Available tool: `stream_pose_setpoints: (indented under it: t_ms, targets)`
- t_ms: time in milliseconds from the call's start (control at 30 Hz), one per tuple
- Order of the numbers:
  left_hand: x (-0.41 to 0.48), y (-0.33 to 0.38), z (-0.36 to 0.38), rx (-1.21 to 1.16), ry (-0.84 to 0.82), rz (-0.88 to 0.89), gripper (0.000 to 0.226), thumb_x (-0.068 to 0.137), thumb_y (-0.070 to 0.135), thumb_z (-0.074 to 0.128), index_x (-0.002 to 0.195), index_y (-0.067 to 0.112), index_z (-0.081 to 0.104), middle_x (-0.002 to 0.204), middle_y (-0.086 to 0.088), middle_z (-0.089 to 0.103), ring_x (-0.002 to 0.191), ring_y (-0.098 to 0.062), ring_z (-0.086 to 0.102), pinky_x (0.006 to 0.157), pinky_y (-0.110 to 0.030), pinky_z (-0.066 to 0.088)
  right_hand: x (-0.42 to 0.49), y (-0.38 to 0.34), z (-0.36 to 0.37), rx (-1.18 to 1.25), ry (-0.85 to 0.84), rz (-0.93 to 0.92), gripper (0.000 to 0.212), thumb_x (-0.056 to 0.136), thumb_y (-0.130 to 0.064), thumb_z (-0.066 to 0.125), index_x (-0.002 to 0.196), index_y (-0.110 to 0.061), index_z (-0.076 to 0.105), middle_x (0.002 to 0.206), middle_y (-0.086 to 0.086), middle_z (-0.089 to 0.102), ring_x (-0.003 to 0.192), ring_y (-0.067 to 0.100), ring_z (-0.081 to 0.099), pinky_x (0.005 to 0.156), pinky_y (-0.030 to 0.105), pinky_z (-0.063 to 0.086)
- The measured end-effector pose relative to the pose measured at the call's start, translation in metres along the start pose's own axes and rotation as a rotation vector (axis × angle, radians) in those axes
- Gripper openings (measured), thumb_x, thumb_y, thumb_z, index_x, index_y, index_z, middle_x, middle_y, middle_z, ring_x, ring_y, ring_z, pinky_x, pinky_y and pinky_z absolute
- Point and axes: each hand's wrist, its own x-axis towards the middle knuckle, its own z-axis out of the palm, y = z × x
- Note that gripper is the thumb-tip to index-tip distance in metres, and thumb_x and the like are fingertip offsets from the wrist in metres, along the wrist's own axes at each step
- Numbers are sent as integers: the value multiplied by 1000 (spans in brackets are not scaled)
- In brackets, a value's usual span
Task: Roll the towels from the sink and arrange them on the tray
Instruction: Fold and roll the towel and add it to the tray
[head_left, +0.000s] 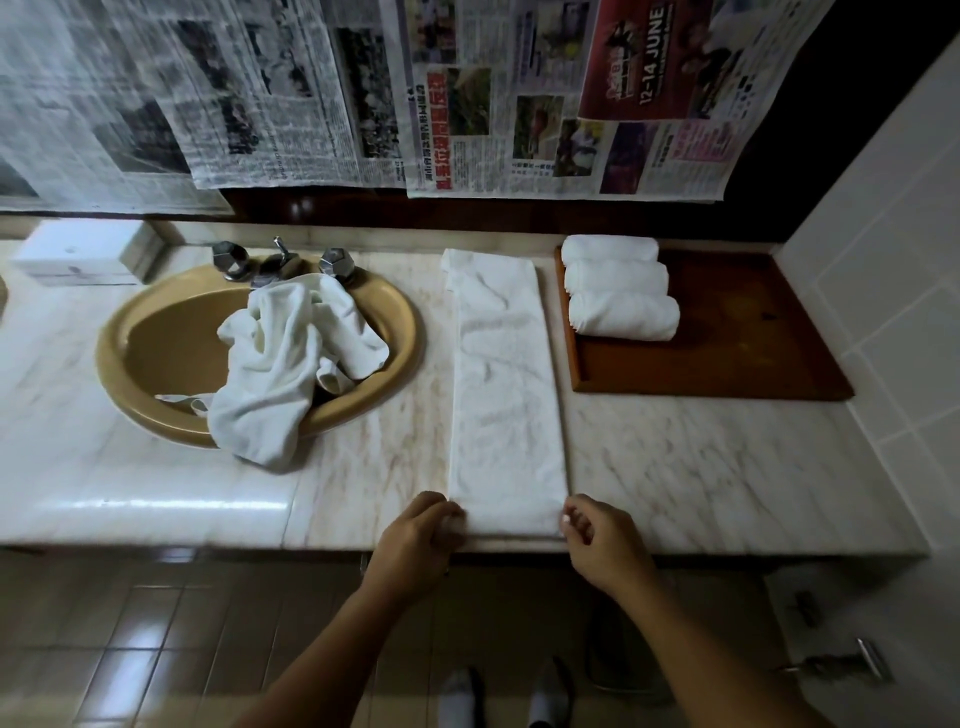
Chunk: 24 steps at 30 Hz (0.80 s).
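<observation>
Three rolled towels (618, 288) lie side by side at the back left of the wooden tray (727, 338). A fourth, the folded towel (506, 395), stretches as a long strip down the marble counter (701, 467) between tray and sink (156, 332), its near end at the counter's front edge. From my remote seat I see the left hand (415, 540) curled over the near left corner, pinching the cloth. The right hand (597, 540) sits at the near right corner with fingers curled, though blur keeps me from telling whether it has hold of the edge. More crumpled towels (291, 353) lie heaped in the sink, one spilling over the rim. My worry is the start of the roll: if one hand leads the other, the roll would likely run crooked and end as a cone; a loose first turn could leave it slack enough to unwind on the tray; and a tug toward me might drag the strip off the edge
</observation>
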Motion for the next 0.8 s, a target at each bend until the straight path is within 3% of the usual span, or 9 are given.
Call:
stream_pose_setpoints:
  t_ms: [67,167,233,533,700,800]
  targets:
    - [2,0,-1,37,-32,6,31,90,24,73,120,23,67,121,15,55,85,-4,60,71,-25,56,-1,1,-2,-18,-60,-12,20,86,-20,71,104,-25,64,75,-15,56,63,1,53,57,7,39]
    - [4,-1,-2,44,-75,6,33,91,20,72,122,25,64,122,15,53,86,-3,60,74,-23,55,-2,2,-3,-44,-144,-5,41,83,-16,73,119,-28,59,94,-14,58,77,2,56,69,11,44]
    - [3,-3,-2,56,-81,16,33,92,22,70,124,27,62,122,16,52,86,-2,59,74,-22,55,-3,0,-2,-47,-140,9,39,86,-15,73,120,-27,58,99,-13,58,84,4,57,73,14,47]
    - [11,-2,0,-49,-49,-115,28,98,35,59,126,35,61,116,22,50,85,0,63,74,-28,58,1,-2,-3,40,-85,75,31,97,-26,63,128,-24,62,102,-13,61,88,1,59,70,4,42]
    - [16,1,3,-52,-43,-193,27,101,45,53,124,36,63,113,21,50,93,-2,60,77,-29,57,6,-3,-7,66,-95,140,20,101,-31,57,119,-26,62,96,-9,64,81,-2,59,61,9,42]
    - [18,3,2,-47,-46,-221,27,102,46,52,122,33,64,110,18,55,93,-2,59,78,-23,53,9,-4,-7,42,-126,150,11,104,-35,50,110,-29,57,91,-9,63,79,1,59,61,18,45]
